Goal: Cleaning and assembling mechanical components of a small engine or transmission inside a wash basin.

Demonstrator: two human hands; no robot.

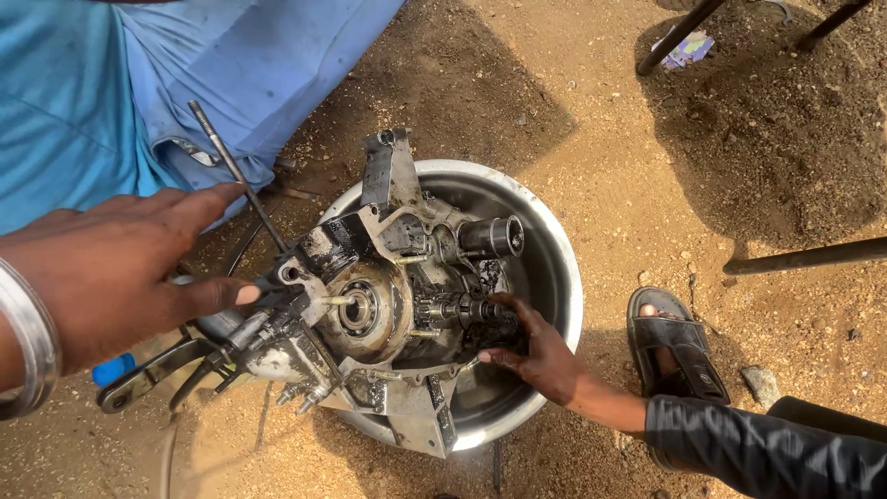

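Left hand (111,277) spreading open, thumb pressing engine casing (370,305) edge, clamping nothing. Right hand out of view. Casing sitting in steel basin (554,249), just beyond thumb. Co-worker's hand (536,351) fingering gear shaft (462,310). Judging: steadying step; next calls firm hold while shaft is worked.

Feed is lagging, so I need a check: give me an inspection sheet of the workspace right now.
Surface: sandy ground, loose dirt.
Job's things: greasy engine crankcase lying in steel basin; thin rod sticks out of it.
Clutter: stone, paper scrap.
Grippers: left hand open, thumb on crankcase; right hand not in view; co-worker's hand at gear shaft.
Cables: black hoses beside crankcase.
Surroundings: sandalled foot, dark metal bars.
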